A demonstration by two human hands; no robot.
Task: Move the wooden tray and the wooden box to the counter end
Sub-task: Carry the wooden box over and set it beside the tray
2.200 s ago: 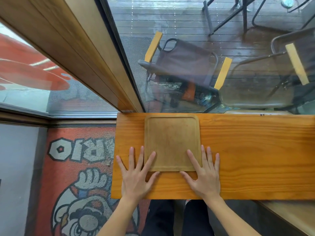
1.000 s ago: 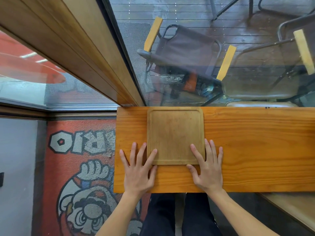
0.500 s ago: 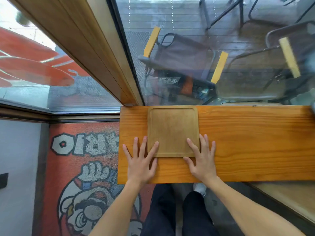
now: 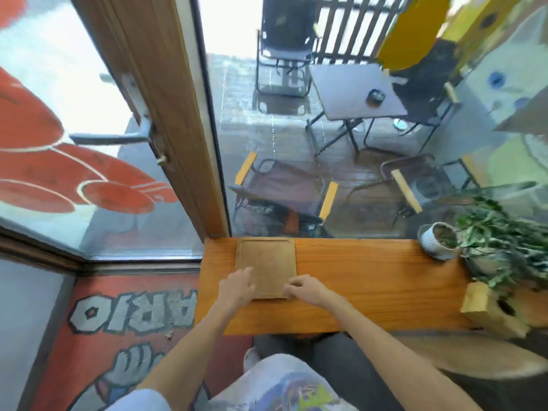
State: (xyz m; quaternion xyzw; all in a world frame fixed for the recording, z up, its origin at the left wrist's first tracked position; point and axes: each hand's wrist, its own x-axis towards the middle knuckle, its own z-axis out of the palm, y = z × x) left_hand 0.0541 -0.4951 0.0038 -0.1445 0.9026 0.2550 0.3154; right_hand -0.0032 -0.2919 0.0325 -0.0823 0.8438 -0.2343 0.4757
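Observation:
The square wooden tray (image 4: 267,264) lies flat on the orange wooden counter (image 4: 370,286), close to its left end and against the window. My left hand (image 4: 237,287) rests over the tray's near left corner, fingers loosely bent. At the near right corner my right hand (image 4: 305,289) has its fingers half curled, gripping nothing that I can see. The wooden box (image 4: 489,310), pale with a dark round hole in its side, stands at the counter's right end, far from both hands. The picture is blurred.
A white pot (image 4: 439,240) and a leafy plant (image 4: 501,247) stand on the counter's right part, just behind the box. Glass and a wooden door frame (image 4: 178,143) close off the far side. Left of the counter is a drop to the painted floor (image 4: 133,312).
The tray has slid to the counter's far edge by the window. My hands, flat beside it before, now sit loosely curled at its near corners. The view has risen, showing the box and plant.

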